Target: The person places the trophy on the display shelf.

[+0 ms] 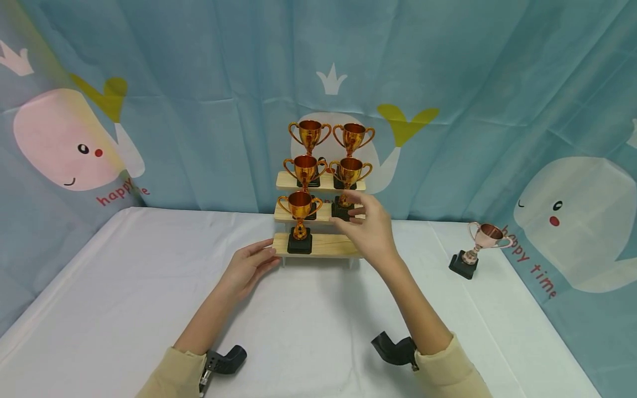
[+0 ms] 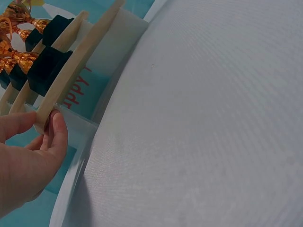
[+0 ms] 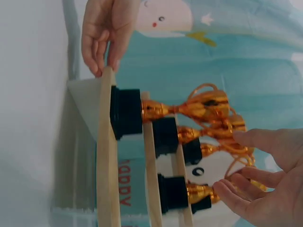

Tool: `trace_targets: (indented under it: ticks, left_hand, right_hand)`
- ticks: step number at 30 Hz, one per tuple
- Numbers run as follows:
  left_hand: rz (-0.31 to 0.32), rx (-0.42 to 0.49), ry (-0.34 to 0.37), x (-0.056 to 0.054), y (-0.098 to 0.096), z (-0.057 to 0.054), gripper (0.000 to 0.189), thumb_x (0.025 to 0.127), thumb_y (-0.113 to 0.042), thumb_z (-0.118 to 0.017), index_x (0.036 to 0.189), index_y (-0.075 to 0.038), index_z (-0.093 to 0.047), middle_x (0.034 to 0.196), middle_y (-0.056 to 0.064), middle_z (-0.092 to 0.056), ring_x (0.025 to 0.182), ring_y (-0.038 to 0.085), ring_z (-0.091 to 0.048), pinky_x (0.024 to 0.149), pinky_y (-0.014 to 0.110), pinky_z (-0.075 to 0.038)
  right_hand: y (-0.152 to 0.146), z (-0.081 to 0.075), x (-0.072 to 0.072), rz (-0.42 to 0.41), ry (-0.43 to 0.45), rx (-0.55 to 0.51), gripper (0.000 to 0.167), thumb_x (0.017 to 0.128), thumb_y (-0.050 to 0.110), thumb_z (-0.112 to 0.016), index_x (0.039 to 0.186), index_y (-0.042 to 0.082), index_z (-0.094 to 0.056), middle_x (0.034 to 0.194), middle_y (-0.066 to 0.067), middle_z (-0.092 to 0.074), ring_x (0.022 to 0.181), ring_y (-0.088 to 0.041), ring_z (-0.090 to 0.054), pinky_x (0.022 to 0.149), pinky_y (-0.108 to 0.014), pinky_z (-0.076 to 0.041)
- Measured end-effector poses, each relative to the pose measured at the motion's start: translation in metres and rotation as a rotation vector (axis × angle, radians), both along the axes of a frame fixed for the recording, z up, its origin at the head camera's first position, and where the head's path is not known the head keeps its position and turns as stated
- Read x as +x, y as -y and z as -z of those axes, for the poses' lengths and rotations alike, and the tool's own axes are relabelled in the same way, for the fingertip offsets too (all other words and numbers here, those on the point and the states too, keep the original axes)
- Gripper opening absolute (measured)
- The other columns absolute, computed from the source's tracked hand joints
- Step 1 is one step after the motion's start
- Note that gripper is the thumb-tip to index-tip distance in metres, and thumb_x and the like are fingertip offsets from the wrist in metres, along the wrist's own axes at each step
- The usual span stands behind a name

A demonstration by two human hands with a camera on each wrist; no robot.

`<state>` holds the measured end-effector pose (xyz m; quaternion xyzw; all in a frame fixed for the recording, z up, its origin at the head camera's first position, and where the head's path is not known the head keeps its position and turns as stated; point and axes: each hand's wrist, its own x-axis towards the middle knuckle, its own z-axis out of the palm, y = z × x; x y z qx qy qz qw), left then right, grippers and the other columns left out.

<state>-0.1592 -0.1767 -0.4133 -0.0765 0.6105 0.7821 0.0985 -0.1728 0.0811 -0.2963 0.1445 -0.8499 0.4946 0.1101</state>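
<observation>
trophy (image 1: 345, 182) with gold cup and black base on the right end of the stepped rack's middle shelf; this is the item nearest the right hand (image 1: 367, 225). right hand raised just in front of it, fingers loosely spread and slightly bent, thumb and fingertips close beside the stem and base. the right wrist view shows a gap between fingertips (image 3: 226, 188) and stem, so no grip; the head view cannot settle contact.

wooden stepped rack (image 1: 318, 245) at the middle of the table's far edge, three shelves. top shelf: two gold trophies, left (image 1: 309, 145) and right (image 1: 353, 142). middle shelf: a second gold trophy (image 1: 304, 174) at the left end. bottom shelf: one gold trophy (image 1: 300, 220) at the left end, right end bare.

left hand (image 1: 247, 267) low on the table, forearm stretched forward, fingers straight and together, tips pressed against the left end of the bottom shelf. left wrist view: thumb on one face of the board edge (image 2: 71, 78), fingers on the other, a light hold.

both sleeves beige, a black wrist mount on each.

pink-toned trophy (image 1: 479, 246) stands alone near the table's right edge, well apart from the rack. white tablecloth (image 1: 124, 287); whale-print curtain (image 1: 199, 83) behind.
</observation>
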Motion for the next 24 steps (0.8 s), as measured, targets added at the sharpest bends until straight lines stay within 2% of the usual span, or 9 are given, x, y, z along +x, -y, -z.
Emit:
trace_targets:
  ticks: [10,15,24]
  left_hand:
    - [0.002,-0.014,0.001,0.0,0.0,0.0,0.055,0.112,-0.005,-0.05,0.161,0.008,-0.031,0.159,0.03,-0.038,0.104,0.005,-0.066,0.099,0.02,-0.058]
    - [0.002,-0.017,0.003,0.0,0.0,0.0,0.055,0.112,-0.005,-0.05,0.162,0.007,-0.031,0.159,0.031,-0.038,0.104,0.005,-0.066,0.099,0.02,-0.058]
    - [-0.004,-0.011,0.007,0.0,0.0,0.0,0.054,0.112,-0.005,-0.05,0.161,0.008,-0.032,0.158,0.03,-0.039,0.103,0.005,-0.066,0.098,0.019,-0.059]
  right_hand:
    - [-0.033,0.002,0.001,0.073,0.008,0.022,0.05,0.098,0.006,-0.075,0.145,-0.001,-0.059,0.135,-0.024,-0.061,0.12,-0.041,-0.065,0.102,-0.051,-0.061]
    - [-0.052,0.002,0.005,0.103,0.006,0.059,0.05,0.1,0.008,-0.074,0.146,-0.001,-0.058,0.14,-0.023,-0.059,0.123,-0.042,-0.063,0.103,-0.051,-0.06]
    - [-0.086,0.002,0.01,0.18,-0.036,0.118,0.048,0.101,0.011,-0.073,0.146,-0.001,-0.059,0.14,-0.023,-0.06,0.124,-0.043,-0.062,0.105,-0.056,-0.057]
